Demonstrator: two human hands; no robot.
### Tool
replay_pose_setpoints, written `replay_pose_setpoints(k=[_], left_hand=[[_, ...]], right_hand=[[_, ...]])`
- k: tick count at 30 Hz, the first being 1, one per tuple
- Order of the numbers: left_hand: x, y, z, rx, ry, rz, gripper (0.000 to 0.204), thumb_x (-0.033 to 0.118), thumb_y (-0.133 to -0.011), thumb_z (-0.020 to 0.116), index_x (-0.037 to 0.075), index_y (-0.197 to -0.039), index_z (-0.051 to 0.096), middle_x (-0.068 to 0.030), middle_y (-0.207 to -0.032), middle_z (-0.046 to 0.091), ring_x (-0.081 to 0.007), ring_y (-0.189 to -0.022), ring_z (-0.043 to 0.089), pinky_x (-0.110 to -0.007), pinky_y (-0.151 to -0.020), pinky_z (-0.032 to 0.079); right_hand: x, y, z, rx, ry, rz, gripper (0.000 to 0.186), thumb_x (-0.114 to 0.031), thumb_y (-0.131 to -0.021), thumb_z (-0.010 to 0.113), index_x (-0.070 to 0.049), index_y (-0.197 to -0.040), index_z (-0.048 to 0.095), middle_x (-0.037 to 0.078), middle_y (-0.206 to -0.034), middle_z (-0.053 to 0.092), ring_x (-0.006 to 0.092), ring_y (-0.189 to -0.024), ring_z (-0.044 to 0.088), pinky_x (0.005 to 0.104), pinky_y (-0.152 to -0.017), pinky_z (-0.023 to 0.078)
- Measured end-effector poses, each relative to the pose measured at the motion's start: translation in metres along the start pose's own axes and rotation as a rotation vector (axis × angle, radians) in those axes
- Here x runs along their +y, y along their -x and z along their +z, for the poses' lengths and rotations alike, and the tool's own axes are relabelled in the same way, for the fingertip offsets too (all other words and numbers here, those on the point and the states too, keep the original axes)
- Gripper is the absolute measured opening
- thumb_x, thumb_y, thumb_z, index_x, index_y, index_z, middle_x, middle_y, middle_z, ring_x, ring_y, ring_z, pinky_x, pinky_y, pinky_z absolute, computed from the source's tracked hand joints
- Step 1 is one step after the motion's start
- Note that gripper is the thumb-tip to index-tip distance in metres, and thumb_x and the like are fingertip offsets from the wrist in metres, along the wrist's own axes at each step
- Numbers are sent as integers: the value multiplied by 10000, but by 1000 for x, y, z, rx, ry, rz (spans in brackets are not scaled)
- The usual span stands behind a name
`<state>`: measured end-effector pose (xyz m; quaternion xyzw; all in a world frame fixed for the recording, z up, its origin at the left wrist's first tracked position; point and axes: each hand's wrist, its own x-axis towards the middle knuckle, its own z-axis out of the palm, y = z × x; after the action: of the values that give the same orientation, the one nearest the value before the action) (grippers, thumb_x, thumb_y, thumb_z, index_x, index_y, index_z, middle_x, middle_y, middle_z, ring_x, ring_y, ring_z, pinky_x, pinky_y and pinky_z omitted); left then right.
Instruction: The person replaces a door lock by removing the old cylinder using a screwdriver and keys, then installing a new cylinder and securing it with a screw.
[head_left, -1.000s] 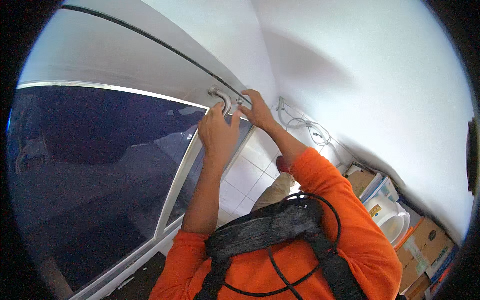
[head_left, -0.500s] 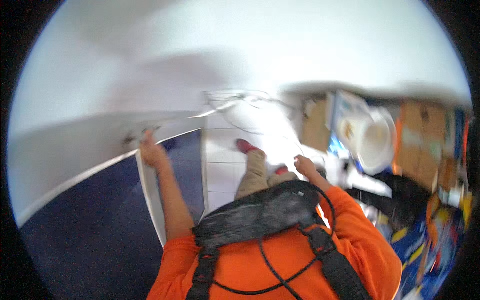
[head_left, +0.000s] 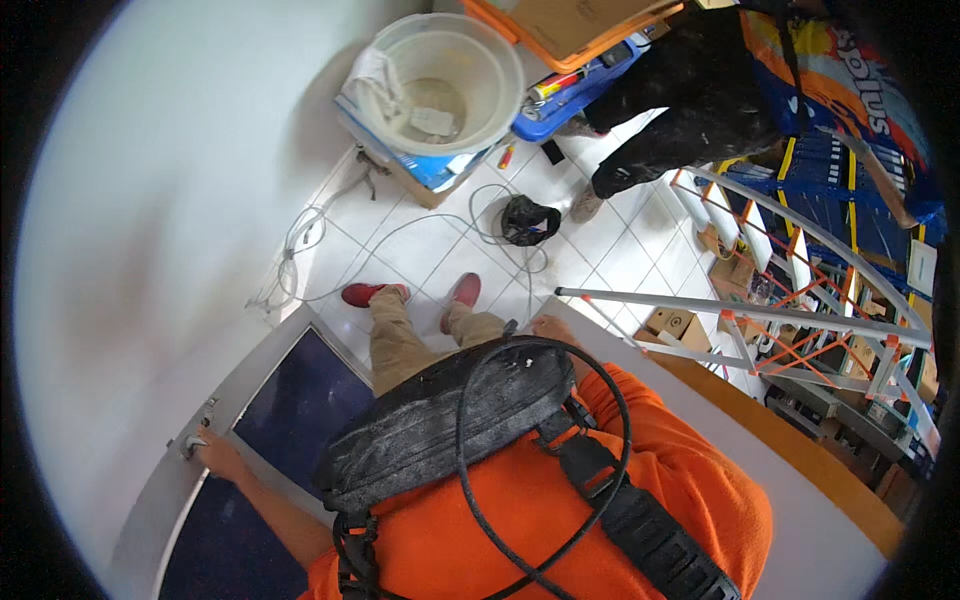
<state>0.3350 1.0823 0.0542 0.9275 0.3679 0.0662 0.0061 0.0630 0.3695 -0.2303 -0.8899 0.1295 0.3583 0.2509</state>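
White square-tiled floor (head_left: 430, 230) meets a white wall (head_left: 150, 220) at left. By the floor's wall-side edge, a round translucent plastic tub (head_left: 455, 50) holds a white cloth (head_left: 376, 85) and a pale slip (head_left: 431, 121). The left hand (head_left: 220, 456) is curled around a silver metal handle (head_left: 192, 444) near the edge of a grey door with dark blue panes (head_left: 305, 400). The right hand (head_left: 552, 328), partly hidden behind a black fabric pouch (head_left: 450, 425), is beside a pale panel's edge (head_left: 590, 322); its grip cannot be told.

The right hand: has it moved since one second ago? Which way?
Yes: in view, the right hand went from left of the grey cable coil by the wall to right of it, leaving the door handle.
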Motion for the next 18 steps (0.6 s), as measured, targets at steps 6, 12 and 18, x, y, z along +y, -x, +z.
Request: replay_pose_setpoints(k=[6,12,18], left_hand=[[37,31,-21,-207,-15,-77,833,631,-1018,440,-168,-1007,674,-376,-1025,681,-528,-994,648,-560,-885,478],[117,84,-27,-185,51,-115,829,656,-1009,445,-137,-973,684,-298,-958,696,-457,-889,647,-532,-827,471],[183,159,-52,-275,4,-279,808,683,-999,425,-66,-998,728,-264,-975,717,-437,-932,669,-536,-833,481]], right_hand=[[116,-48,-13,79,335,-153,181,-160,-867,601,-76,-972,721,120,-1049,728,291,-1005,704,450,-841,575],[140,-76,-121,111,-477,92,262,-222,-943,614,-64,-1144,670,41,-931,718,146,-701,671,297,-504,504],[165,-81,-231,-8,-408,-156,274,-205,-815,742,-89,-1047,654,65,-944,693,198,-889,681,333,-696,572]])
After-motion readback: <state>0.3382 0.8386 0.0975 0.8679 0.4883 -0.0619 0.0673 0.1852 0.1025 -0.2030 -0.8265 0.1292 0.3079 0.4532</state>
